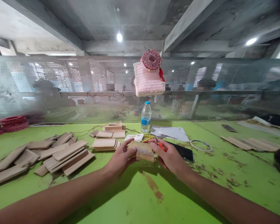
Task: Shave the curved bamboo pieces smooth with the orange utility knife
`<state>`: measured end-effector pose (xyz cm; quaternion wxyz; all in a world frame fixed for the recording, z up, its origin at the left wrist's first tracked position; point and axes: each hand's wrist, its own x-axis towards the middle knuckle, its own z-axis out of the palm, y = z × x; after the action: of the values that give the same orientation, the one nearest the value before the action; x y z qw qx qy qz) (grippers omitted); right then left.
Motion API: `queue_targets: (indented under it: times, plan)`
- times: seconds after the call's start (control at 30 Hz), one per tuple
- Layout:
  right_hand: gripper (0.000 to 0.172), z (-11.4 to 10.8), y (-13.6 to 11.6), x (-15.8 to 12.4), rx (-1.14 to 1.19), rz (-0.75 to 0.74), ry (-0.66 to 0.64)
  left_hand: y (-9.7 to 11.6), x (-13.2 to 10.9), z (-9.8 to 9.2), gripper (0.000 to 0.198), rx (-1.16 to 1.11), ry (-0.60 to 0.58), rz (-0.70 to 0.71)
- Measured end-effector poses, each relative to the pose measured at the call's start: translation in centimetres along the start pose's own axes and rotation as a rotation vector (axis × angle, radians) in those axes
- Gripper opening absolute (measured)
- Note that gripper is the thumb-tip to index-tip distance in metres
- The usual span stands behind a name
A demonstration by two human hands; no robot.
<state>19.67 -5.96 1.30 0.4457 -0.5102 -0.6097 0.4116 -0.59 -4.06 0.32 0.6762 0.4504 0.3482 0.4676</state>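
A small flat wooden piece (143, 150) is held just above the green table (135, 199) between both hands. My left hand (121, 158) grips its left end with fingers curled round it. My right hand (169, 155) holds its right end and also carries an orange-handled tool (161, 147), partly hidden in the palm. Stacks of similar wooden slats (105, 143) lie just behind the hands.
A heap of wooden slats (56, 155) lies at the left. A water bottle (146, 117), white papers (170, 132), a black flat object (183, 152) and a wire ring (200, 145) sit behind. A perforated metal screen (60, 87) backs the table, with a pink knitted item (149, 77) hanging. More slats (252, 143) lie right.
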Motion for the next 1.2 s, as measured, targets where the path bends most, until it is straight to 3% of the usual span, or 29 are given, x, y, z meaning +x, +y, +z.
queue_targets:
  times: [0.17, 0.33, 0.57, 0.67, 0.7, 0.8, 0.9, 1.2]
  plan:
    - [0.052, 0.0, 0.1, 0.4, 0.03, 0.029, 0.048, 0.6, 0.2, -1.0, 0.069, 0.21, -0.121, 0.156]
    - [0.047, -0.5, 0.7, 0.8, 0.08, 0.043, 0.087, 2.3, 0.4, -2.0, 0.028, 0.584, -0.013, 0.39]
    - [0.041, -0.8, 1.1, 0.8, 0.049, -0.028, 0.028, 1.3, 1.5, -2.6, 0.03, 0.603, 0.044, 0.346]
    - [0.04, -0.9, 0.6, 0.6, 0.03, -0.046, 0.018, 1.2, 1.5, -2.4, 0.016, 0.501, 0.023, 0.256]
    - [0.04, -1.0, 0.5, 0.5, 0.029, -0.054, 0.006, 1.3, 1.4, -2.2, 0.02, 0.435, -0.025, 0.184]
    - [0.04, -1.1, 0.3, 0.3, 0.039, -0.05, -0.07, 1.5, 0.7, -1.6, 0.043, 0.215, -0.265, -0.118]
    - [0.043, -1.0, 0.4, 0.2, 0.06, -0.048, -0.136, 1.3, 0.0, -1.2, 0.049, 0.12, -0.47, -0.325]
    - [0.048, -1.1, -0.3, -0.5, 0.076, -0.068, -0.23, 0.5, -1.2, -0.7, 0.05, 0.074, -0.75, -0.446]
